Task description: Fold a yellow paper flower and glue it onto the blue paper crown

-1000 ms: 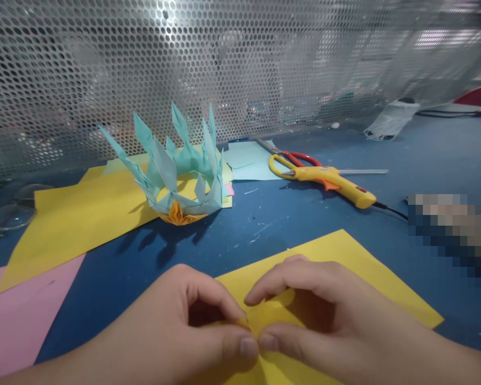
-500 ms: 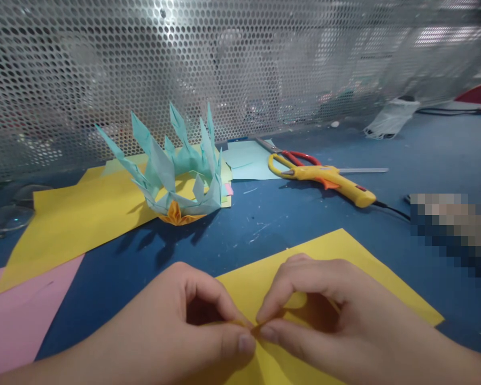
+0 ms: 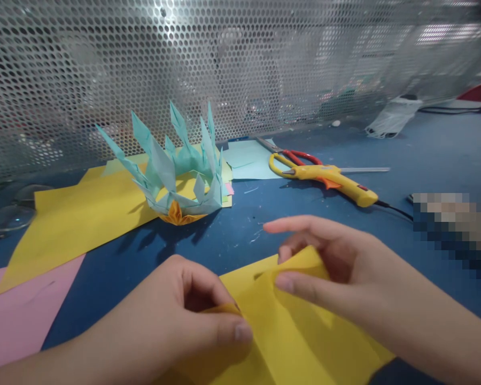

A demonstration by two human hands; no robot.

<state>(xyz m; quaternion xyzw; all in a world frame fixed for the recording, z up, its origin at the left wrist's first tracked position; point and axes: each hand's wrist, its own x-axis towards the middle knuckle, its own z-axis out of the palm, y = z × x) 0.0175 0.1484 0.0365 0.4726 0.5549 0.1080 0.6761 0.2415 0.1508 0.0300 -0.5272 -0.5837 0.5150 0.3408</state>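
A yellow paper sheet (image 3: 292, 337) lies on the blue table at the front, partly lifted. My left hand (image 3: 172, 321) pinches its near left corner between thumb and forefinger. My right hand (image 3: 336, 272) grips the sheet's far corner between thumb and bent fingers and holds it raised off the table, with the forefinger stretched out to the left. A folded teal paper crown (image 3: 176, 171) with an orange paper piece under it stands behind, on a larger yellow sheet (image 3: 76, 219).
A pink sheet (image 3: 20, 315) lies at the front left. Red-handled scissors (image 3: 300, 156) and a yellow glue gun (image 3: 328, 179) with a black cord lie at the back right by a light blue sheet (image 3: 246, 159). A perforated metal screen (image 3: 240, 64) closes the far side.
My right hand has left the pinch beside the left thumb, moved up and to the right, and lifted the sheet's far corner off the table. My left hand keeps its pinch.
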